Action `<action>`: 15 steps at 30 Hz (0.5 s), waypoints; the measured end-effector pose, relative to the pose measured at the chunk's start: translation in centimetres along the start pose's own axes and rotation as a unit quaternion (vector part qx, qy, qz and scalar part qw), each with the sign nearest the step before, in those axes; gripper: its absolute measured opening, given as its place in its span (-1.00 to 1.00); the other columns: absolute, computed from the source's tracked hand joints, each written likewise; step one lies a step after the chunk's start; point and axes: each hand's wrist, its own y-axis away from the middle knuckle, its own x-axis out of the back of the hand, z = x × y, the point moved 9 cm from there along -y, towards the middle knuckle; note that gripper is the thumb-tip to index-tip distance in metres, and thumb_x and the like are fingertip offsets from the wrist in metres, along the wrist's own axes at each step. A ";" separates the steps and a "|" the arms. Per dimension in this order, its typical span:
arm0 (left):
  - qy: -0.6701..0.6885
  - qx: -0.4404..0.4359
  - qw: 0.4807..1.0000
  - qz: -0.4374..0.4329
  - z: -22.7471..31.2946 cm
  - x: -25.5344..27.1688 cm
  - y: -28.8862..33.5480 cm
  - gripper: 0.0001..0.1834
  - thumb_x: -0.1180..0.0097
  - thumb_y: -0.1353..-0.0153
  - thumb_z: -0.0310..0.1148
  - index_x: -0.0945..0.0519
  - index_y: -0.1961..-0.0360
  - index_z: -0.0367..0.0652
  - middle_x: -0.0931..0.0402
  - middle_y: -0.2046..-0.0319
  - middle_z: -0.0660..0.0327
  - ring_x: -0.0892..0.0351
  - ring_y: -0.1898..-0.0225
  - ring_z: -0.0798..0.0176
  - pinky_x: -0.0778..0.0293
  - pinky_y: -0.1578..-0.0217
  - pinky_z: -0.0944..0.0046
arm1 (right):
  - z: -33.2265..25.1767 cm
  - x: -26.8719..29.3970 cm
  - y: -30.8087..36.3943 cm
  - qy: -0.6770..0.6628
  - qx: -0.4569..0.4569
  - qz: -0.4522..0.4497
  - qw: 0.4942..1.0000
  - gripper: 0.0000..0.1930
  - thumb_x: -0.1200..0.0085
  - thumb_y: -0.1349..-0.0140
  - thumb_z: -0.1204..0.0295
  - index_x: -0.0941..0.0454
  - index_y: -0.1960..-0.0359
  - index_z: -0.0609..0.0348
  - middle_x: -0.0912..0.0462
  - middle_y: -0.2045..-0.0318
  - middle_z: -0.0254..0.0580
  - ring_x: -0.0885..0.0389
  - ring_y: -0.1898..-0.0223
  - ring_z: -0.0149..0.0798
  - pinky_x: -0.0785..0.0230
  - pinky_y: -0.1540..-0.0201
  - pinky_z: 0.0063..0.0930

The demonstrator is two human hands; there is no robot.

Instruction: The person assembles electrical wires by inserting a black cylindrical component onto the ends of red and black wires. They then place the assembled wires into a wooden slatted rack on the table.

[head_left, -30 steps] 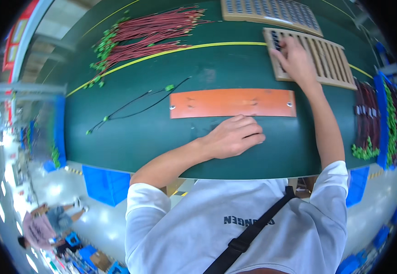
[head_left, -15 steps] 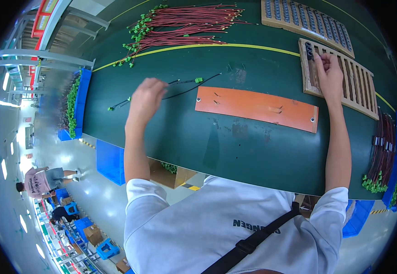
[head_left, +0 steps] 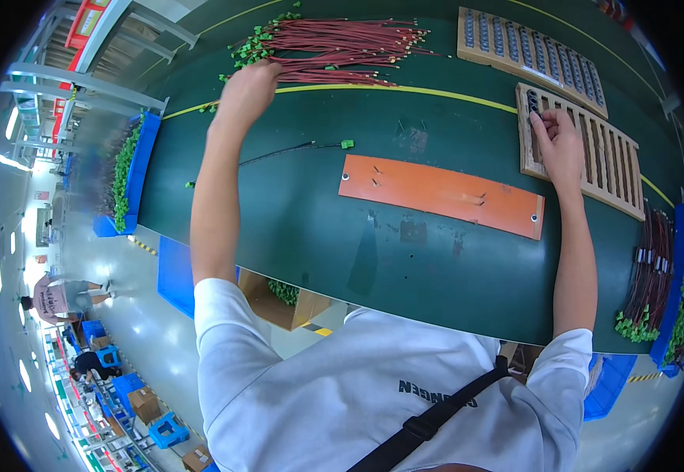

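Observation:
My left hand (head_left: 249,90) is at the near left edge of a pile of dark red wires (head_left: 342,38) with green connectors. Its fingers curl downward and are mostly hidden, so what they hold cannot be seen. My right hand (head_left: 560,145) is over the left end of a slotted wooden tray (head_left: 586,161), thumb and fingertips closed together. Right above those fingertips, small black round parts (head_left: 532,98) sit in the first slot; anything pinched is too small to make out. A thin black cable (head_left: 279,151) with a green connector (head_left: 347,144) lies on the table, partly behind my left forearm.
An orange plate (head_left: 436,193) with small upright pins lies mid-table. A second tray (head_left: 468,39), filled with dark parts, stands at the far right. Blue bins (head_left: 144,169) of green connectors flank the table. Tied red wires (head_left: 652,259) lie at right. Other people are in the left background.
My left hand has moved up and away, from the black cables to the red wire pile. One of the black cables no longer shows. My right hand stays at the slotted tray, fingertips now below the black parts.

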 end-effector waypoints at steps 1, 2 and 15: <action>0.011 -0.015 1.000 0.007 -0.6 -1.5 -1.2 -0.85 -0.20 -0.19 -0.49 -0.70 0.22 -0.20 -0.59 0.19 0.03 -0.65 0.12 -0.12 -0.59 0.15 -0.08 | -0.1 0.0 -0.1 -0.006 0.002 -0.002 1.000 -0.70 -0.31 -0.30 0.24 -0.60 0.21 0.27 -0.65 0.46 -0.16 -0.59 0.47 -0.30 -0.46 0.35 -0.39; 0.031 -0.034 0.999 0.011 -1.2 -3.1 -2.0 -0.85 -0.22 -0.19 -0.47 -0.71 0.20 -0.19 -0.59 0.19 0.04 -0.65 0.12 -0.12 -0.58 0.14 -0.07 | 0.0 -0.3 -0.1 -0.015 0.003 -0.004 1.000 -0.70 -0.31 -0.30 0.25 -0.60 0.22 0.27 -0.65 0.46 -0.16 -0.58 0.47 -0.29 -0.46 0.35 -0.38; 0.150 -0.034 0.987 0.036 -2.4 -5.9 -5.3 -0.80 -0.35 -0.16 -0.34 -0.73 0.26 -0.24 -0.68 0.28 0.01 -0.67 0.24 -0.14 -0.56 0.17 -0.04 | 0.2 0.0 -0.1 -0.007 0.010 0.003 1.000 -0.73 -0.30 -0.30 0.26 -0.58 0.26 0.23 -0.66 0.45 -0.16 -0.60 0.47 -0.22 -0.48 0.33 -0.31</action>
